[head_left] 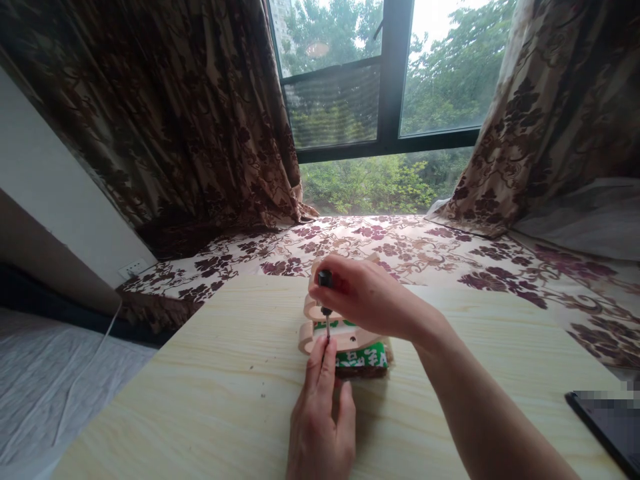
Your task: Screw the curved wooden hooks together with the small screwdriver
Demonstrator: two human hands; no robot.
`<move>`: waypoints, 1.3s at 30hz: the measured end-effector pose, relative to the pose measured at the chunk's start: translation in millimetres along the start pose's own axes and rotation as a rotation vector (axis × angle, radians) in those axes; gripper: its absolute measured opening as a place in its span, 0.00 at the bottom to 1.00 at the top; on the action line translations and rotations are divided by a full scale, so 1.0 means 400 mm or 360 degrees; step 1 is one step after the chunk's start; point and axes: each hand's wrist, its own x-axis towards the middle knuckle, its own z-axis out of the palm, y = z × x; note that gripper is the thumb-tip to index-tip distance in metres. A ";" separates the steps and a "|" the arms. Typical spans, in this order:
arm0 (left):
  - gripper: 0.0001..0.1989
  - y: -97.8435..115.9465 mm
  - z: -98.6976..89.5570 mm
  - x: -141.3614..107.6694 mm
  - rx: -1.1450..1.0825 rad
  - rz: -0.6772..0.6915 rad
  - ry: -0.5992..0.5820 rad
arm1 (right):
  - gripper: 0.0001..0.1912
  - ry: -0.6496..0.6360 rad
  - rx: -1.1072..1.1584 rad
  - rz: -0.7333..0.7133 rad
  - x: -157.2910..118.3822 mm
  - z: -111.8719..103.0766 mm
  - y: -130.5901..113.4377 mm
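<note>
My right hand [355, 290] is closed around the black handle of a screwdriver [325, 279], which stands nearly upright with its shaft pointing down. The tip meets a pale beige curved piece [345, 341] with a small dark hole. My left hand [320, 413] reaches up from below. Its index and middle fingertips are pressed close together around the screwdriver's tip, and the thumb lies apart. Whatever sits between those fingertips is too small to make out. More beige curved parts rise behind, partly hidden by my right hand. Under them lies a green packet with white characters [363, 357].
The work rests on a pale wood-grain table [210, 373]. A dark flat device [605, 427] lies at the right edge. Several dark specks [263, 395] are left of my hands. Behind are a flower-patterned window seat [370, 233], curtains [225, 120] and a window.
</note>
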 end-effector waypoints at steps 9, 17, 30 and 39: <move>0.29 0.002 -0.001 0.001 0.0026 0.0009 -0.0002 | 0.10 0.0078 -0.0279 0.0135 0.007 0.004 -0.003; 0.32 -0.007 -0.002 -0.004 -0.0038 -0.0012 -0.0063 | 0.08 -0.0043 -0.0240 0.0054 -0.003 -0.006 -0.012; 0.30 -0.008 0.024 -0.011 0.0014 -0.0011 0.0081 | 0.06 -0.0044 -0.0222 0.0015 -0.003 0.014 -0.031; 0.33 -0.013 0.027 -0.012 -0.0069 -0.0026 -0.0081 | 0.04 -0.0048 -0.0340 0.0078 -0.027 0.023 -0.049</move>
